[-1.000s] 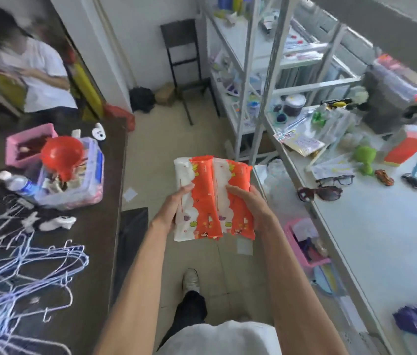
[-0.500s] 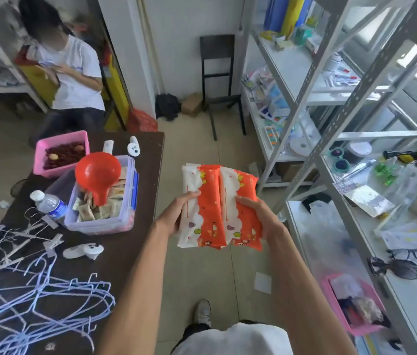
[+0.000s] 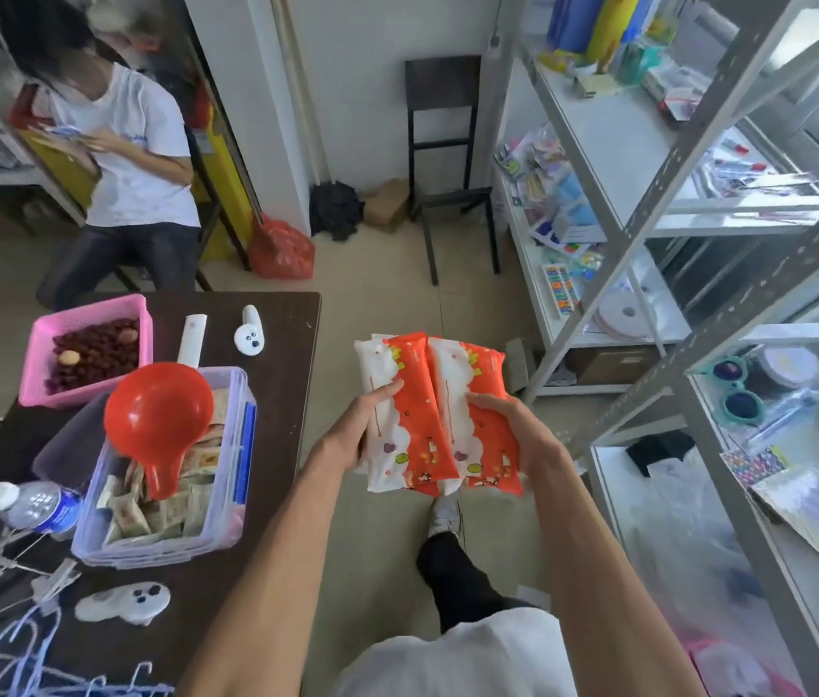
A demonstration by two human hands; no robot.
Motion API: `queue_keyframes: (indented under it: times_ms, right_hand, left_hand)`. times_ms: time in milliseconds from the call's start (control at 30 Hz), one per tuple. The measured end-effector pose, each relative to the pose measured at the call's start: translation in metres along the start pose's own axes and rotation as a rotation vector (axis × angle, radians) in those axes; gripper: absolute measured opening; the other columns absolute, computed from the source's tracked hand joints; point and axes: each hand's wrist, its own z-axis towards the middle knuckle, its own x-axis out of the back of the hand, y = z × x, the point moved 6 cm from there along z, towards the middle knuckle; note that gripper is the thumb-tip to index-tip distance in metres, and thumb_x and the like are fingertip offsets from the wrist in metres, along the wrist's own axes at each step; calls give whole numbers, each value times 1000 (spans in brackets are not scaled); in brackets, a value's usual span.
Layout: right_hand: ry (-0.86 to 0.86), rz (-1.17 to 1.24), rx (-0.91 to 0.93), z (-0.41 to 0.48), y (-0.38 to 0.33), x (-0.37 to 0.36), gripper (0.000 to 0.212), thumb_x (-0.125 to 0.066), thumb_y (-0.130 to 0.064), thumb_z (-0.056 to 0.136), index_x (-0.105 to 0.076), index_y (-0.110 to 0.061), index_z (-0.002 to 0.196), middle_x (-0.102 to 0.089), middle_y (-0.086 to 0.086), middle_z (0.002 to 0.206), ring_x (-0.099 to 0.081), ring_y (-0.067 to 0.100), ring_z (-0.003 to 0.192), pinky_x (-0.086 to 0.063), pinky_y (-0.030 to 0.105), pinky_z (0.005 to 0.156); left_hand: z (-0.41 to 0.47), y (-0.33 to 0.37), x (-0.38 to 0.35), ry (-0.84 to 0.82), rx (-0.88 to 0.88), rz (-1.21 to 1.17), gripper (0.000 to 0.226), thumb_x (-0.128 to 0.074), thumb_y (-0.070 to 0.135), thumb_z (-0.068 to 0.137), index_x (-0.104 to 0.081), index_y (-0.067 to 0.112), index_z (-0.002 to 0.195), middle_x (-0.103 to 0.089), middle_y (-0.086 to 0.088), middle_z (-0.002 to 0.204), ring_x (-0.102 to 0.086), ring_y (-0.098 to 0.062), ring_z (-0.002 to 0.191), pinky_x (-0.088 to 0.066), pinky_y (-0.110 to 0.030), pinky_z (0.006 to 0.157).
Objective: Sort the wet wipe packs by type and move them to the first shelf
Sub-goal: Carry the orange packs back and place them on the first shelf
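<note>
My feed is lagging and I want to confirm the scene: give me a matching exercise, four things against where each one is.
1. orange-and-white plastic wet wipe packs
2. red plastic funnel
3. teal round-framed sunglasses
4. clear plastic water bottle

A. lying on the dark table
B. on the white shelf board
C. held between left hand and right hand
D. resting in the clear plastic box

Pairs: 1-C, 2-D, 3-B, 4-A

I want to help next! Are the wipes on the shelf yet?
Not yet. Done: matching orange-and-white wet wipe packs are gathered. In hand: the left hand and right hand grip them above the floor. Left: setting them on the metal shelf unit beside.
</note>
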Motion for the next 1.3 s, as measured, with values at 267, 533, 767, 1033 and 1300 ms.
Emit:
queue_keyframes:
  times_ms: [267,533,767,1033,1300]
  right_hand:
    - [-104,22,-53,97,-110,35,52,-80,-33,81,-69,-12,127,-73,22,123,-71,40,103,-52,62,102]
    - [-129,43,-56,169,-192,45,57,-78,-32,83,-64,-12,133,-71,22,125,-73,35,94,-58,56,92]
    - [-105,62,-78,242,-251,51,38,-72,-30,90,-66,-14,124,-78,12,103,-76,29,84,-64,43,74]
    - [-36,43,-93,356,-348,46,43,-75,-33,87,-65,-16,125,-78,13,107,-76,30,90,-63,43,75]
    - [30,62,-85,441,-440,33,53,-79,-37,81,-64,-18,129,-75,17,119,-73,35,101,-63,51,85]
  left_hand:
    - [95,109,-2,88,24,25,40,-65,49,93,-73,15,115,-80,-10,102,-77,-27,84,-56,-39,81]
    - [173,190,-6,91,3,43,37,-63,46,96,-70,15,116,-79,-3,86,-75,-18,69,-57,-25,60]
    - [255,252,15,71,-1,34,43,-63,47,95,-70,17,124,-79,-11,111,-75,-29,95,-56,-44,92]
    - [364,362,47,9,18,42,45,-65,48,93,-70,16,124,-79,-10,109,-76,-29,93,-55,-44,92]
    - [435,471,70,-12,33,80,44,-63,53,92,-71,21,122,-77,-14,119,-72,-35,107,-56,-48,97]
